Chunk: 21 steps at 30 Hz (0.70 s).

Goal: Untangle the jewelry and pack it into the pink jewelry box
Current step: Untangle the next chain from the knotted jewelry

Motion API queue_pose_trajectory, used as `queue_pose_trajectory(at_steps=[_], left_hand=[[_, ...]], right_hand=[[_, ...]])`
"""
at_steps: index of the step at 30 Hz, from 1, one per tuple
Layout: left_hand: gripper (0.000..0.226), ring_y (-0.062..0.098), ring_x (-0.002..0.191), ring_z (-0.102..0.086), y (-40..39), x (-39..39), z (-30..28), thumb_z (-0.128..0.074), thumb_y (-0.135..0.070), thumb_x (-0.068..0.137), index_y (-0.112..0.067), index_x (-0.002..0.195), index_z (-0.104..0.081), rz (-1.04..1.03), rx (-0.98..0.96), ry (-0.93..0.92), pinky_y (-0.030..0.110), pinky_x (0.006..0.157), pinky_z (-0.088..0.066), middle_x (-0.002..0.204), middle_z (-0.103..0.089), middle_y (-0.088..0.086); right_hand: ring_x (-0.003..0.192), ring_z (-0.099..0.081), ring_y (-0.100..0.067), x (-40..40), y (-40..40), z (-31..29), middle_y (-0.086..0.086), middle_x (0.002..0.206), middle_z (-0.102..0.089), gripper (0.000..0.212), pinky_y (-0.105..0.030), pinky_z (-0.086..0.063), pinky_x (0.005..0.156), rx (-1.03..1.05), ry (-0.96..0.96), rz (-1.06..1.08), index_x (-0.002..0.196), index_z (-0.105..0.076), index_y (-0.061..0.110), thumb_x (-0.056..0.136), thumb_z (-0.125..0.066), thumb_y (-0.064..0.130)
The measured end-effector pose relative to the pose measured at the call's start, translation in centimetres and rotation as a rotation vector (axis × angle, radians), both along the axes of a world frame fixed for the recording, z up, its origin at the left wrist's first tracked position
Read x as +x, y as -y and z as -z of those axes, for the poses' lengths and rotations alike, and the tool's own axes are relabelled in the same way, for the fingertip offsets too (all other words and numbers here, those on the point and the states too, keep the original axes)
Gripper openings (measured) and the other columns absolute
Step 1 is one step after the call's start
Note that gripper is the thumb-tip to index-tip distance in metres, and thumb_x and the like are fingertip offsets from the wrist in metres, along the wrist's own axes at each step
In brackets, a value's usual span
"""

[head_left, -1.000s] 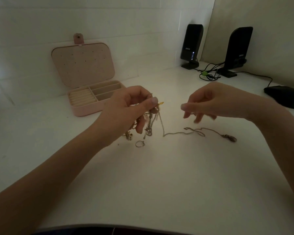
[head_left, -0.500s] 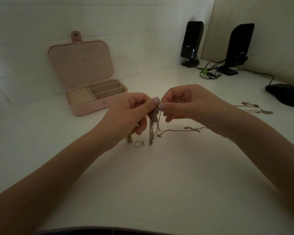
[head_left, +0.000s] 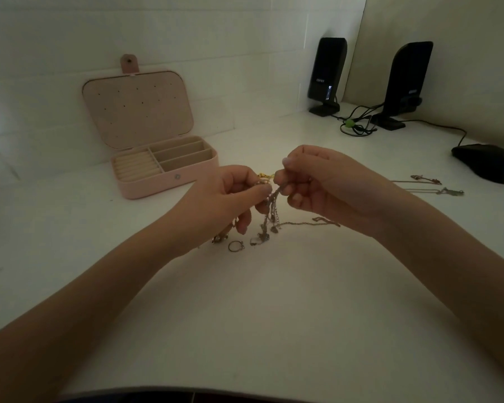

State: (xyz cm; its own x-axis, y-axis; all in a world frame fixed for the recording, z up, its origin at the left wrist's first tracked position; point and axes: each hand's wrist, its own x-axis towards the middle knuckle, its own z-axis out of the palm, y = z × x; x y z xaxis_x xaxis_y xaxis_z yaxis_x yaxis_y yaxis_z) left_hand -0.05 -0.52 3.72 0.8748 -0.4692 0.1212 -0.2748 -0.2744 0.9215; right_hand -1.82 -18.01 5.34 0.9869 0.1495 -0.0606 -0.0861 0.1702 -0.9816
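A tangle of thin chains hangs between my two hands above the white desk. My left hand pinches its top, where a small gold piece shows. My right hand pinches the same clump from the right, fingertips almost touching the left thumb. One chain trails off to the right along the desk. A loose ring and a small gold charm lie below my left hand. The pink jewelry box stands open at the back left, lid up, its compartments bare.
Two thin necklaces lie on the desk at the right. A black mouse sits beyond them. Two black speakers with cables stand at the back right against the wall.
My right hand came in from the right and took hold of the chain tangle beside my left hand's fingers. The view shifted slightly; both hands now work close together.
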Motion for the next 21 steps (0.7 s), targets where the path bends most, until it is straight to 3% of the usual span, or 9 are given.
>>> queue_pose_trajectory(at_steps=[4,7,11,15,17,21], left_hand=[[0.018,0.008,0.043,-0.048,0.07,0.01,-0.25,-0.053,-0.022,0.095,-0.011,0.082,-0.058,-0.009,-0.13,-0.076,0.015,0.036,-0.028,0.072,-0.067,-0.003],[0.019,0.007,0.041,-0.045,-0.04,0.09,-0.23,-0.05,-0.021,0.097,-0.011,0.082,-0.057,-0.009,-0.171,-0.084,0.015,0.035,-0.027,0.064,-0.062,-0.005],[0.021,0.005,0.04,-0.038,0.1,0.05,-0.18,-0.05,-0.022,0.097,-0.011,0.079,-0.055,-0.02,-0.16,-0.088,0.015,0.036,-0.025,0.057,-0.054,-0.007],[0.026,0.009,0.046,-0.041,0.05,0.2,-0.12,-0.049,-0.027,0.097,-0.011,0.077,-0.054,-0.05,-0.129,-0.091,0.016,0.038,-0.027,0.059,-0.052,0.001],[0.026,0.009,0.053,-0.05,0.07,0.28,-0.08,-0.048,-0.027,0.098,-0.012,0.079,-0.057,-0.046,-0.142,-0.106,0.017,0.04,-0.033,0.062,-0.059,-0.004],[0.023,0.01,0.071,-0.064,-0.01,0.66,-0.15,-0.049,-0.025,0.097,-0.012,0.082,-0.061,-0.025,-0.254,-0.183,0.02,0.054,-0.049,0.075,-0.069,-0.005]], right_hand=[[0.056,-0.051,-0.012,-0.02,-0.26,0.54,-0.003,0.066,-0.058,0.007,-0.021,-0.047,0.052,-0.088,0.007,-0.077,0.09,-0.053,0.01,0.096,-0.054,0.014],[0.058,-0.052,-0.01,-0.15,-0.55,0.91,-0.005,0.075,-0.064,0.018,-0.019,-0.047,0.056,-0.288,0.082,-0.104,0.098,-0.061,0.006,0.089,-0.065,0.021],[0.053,-0.052,-0.007,-0.17,-0.47,0.99,0.003,0.06,-0.06,0.015,-0.018,-0.046,0.056,-0.459,0.187,-0.065,0.089,-0.064,0.006,0.086,-0.068,0.02],[0.058,-0.052,-0.008,-0.05,-0.03,0.89,0.0,0.065,-0.057,0.02,-0.019,-0.047,0.059,-0.371,0.154,-0.109,0.082,-0.061,0.008,0.078,-0.069,0.027],[0.061,-0.053,-0.008,-0.03,0.08,0.84,0.0,0.069,-0.057,0.022,-0.019,-0.048,0.06,-0.289,0.117,-0.143,0.078,-0.058,0.01,0.074,-0.067,0.029],[0.062,-0.053,-0.007,0.17,0.26,0.77,0.002,0.069,-0.058,0.017,-0.019,-0.05,0.062,-0.142,0.031,-0.163,0.076,-0.055,0.012,0.086,-0.061,0.024]])
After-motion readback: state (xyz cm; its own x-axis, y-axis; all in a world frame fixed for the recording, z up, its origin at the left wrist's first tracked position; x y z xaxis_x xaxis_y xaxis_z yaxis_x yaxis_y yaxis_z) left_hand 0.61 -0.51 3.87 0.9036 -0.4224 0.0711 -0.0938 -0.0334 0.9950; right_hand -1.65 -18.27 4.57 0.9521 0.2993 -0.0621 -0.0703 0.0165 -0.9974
